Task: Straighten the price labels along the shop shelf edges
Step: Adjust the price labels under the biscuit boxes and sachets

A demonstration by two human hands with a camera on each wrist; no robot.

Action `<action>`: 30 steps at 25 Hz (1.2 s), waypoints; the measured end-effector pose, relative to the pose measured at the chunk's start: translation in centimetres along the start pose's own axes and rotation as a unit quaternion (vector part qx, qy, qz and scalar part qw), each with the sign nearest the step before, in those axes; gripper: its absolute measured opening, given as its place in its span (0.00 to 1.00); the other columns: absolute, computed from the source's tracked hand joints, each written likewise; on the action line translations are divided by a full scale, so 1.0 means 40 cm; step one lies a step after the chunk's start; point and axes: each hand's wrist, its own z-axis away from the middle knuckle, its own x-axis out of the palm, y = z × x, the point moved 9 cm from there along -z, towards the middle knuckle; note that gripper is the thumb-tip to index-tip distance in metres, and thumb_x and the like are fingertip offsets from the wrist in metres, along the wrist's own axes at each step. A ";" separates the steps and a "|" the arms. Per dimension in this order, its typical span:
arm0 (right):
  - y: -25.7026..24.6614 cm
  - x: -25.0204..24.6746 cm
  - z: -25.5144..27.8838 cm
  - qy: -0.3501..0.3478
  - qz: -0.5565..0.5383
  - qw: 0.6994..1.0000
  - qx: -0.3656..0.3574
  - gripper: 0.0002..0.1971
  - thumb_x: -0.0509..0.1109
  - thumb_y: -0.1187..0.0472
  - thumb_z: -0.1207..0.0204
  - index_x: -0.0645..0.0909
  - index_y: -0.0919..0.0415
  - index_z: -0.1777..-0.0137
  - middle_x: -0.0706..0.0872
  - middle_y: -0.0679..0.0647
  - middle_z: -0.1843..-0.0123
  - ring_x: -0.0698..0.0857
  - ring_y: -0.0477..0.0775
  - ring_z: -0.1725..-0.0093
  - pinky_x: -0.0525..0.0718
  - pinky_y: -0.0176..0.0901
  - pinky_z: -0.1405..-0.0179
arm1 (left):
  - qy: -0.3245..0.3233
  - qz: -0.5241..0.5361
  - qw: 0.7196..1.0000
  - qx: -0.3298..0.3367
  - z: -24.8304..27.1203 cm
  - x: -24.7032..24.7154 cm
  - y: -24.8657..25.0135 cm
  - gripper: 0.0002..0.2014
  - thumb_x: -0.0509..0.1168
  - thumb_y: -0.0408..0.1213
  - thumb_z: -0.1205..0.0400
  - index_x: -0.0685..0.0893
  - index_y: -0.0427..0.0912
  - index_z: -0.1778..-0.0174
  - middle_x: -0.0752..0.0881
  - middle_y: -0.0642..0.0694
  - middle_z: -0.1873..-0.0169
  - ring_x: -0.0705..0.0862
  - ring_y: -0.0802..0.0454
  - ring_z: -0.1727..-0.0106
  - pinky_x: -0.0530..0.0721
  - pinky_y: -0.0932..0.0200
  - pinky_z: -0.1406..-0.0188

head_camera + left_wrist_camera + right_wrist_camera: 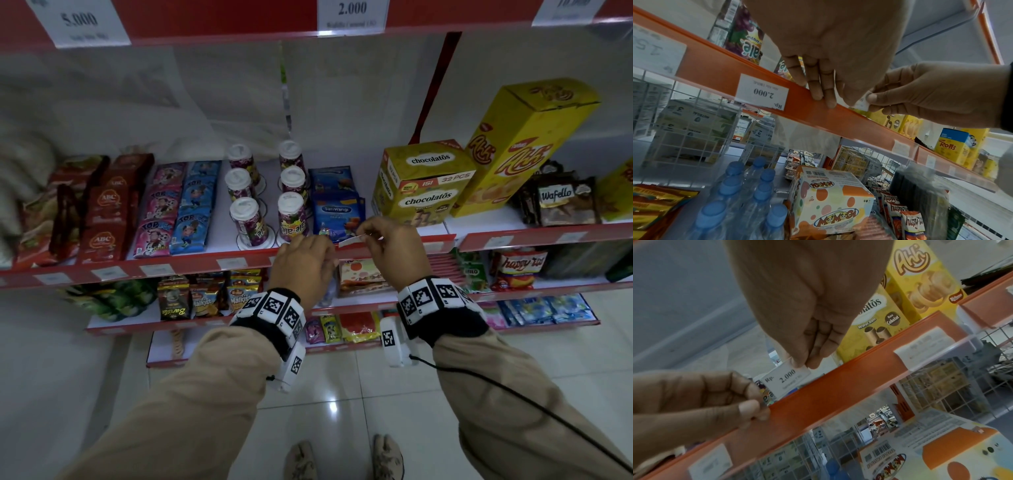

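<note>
1. The left hand (303, 263) sits at the red shelf edge (191, 265), at 9 o'clock of the loose label. Its straight fingers (819, 91) press on the strip, and the thumb meets them from the other side in the right wrist view, so it seems to pinch the rail's clear cover and steady it.
2. The price label (351, 241), marked 2.000, is out of its channel. It stands tilted just above the rail, between the two hands, in front of the blue SariWangi boxes (337, 214).
3. The right hand (394, 245), at 3 o'clock of the label, is clamped on the label's right corner with thumb and fingertips (801, 364).
4. Step in hand, as a judgement: re-seating this one label. The next move likely calls for levelling the slip, dropping its lower edge behind the clear strip, then sliding it flat while the left hand keeps the cover open.
5. Counted on this rail in the head view: five seated labels left of the hands, about three to the right, blurred. One is loose.
6. On the shelf: six cups (291, 214) in two rows of three, two yellow cartons (423, 181), two hands at work.
</note>
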 end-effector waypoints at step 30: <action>-0.006 0.066 0.044 -0.031 0.207 0.977 -0.041 0.08 0.69 0.69 0.27 0.84 0.64 0.49 0.83 0.64 0.54 0.79 0.67 0.52 0.79 0.56 0.57 | 0.012 -0.114 0.992 0.061 -0.005 0.018 0.029 0.14 0.67 0.34 0.25 0.82 0.39 0.43 0.82 0.40 0.48 0.77 0.39 0.46 0.75 0.46 0.49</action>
